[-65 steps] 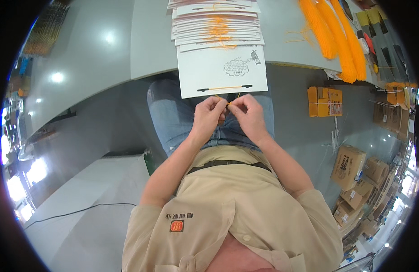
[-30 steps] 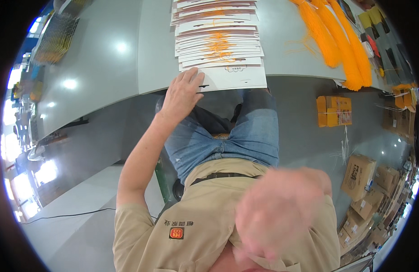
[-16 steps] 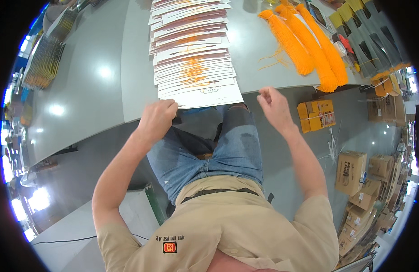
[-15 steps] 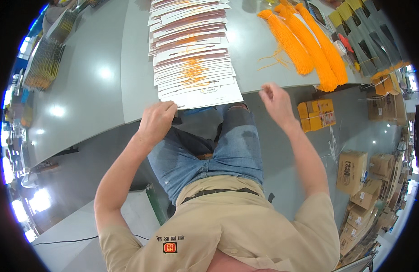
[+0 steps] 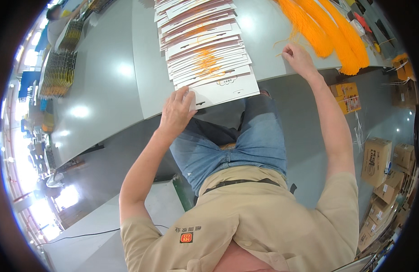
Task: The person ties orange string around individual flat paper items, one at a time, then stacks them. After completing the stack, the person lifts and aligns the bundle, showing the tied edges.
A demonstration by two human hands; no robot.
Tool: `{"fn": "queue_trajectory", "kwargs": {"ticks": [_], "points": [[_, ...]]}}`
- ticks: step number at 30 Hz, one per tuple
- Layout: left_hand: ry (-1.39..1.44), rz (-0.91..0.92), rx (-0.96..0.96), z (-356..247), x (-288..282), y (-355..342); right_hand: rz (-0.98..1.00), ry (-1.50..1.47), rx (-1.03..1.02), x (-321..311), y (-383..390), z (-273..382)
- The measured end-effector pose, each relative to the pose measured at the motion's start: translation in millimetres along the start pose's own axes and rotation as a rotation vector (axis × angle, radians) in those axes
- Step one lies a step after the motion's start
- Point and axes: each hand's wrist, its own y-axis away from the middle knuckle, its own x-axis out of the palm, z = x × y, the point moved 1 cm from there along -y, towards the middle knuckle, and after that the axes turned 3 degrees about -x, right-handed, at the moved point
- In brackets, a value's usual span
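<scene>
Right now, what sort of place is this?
Probably a workshop or hand-assembly area: overlapping white cards in a row on a grey worktable, orange cord bundles beside them, and cardboard boxes at the right.

left hand point(image 5: 176, 111) rests on a white card point(image 5: 225, 93); right hand point(image 5: 298, 59) is near orange string bundles point(image 5: 337, 36).

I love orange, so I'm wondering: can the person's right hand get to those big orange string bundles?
Probably yes: the right hand is over the table's front edge, close beside the orange string bundles, and nothing seems to block the way.
</scene>
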Motion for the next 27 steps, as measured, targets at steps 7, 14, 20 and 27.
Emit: {"fn": "queue_trajectory", "kwargs": {"ticks": [7,14,20,27], "points": [[0.059,0.151,-0.076,1,-21,-23,-0.006,0.083,-0.024,2,-1,2],[0.011,0.363,-0.015,8,-41,-47,-0.063,0.089,0.036,8,6,5],[-0.029,0.103,0.049,-2,-22,-17,-0.114,0.053,0.005,10,7,2],[0.014,0.081,0.000,0,-9,-8,-0.094,0.076,-0.008,10,5,-2]]}}
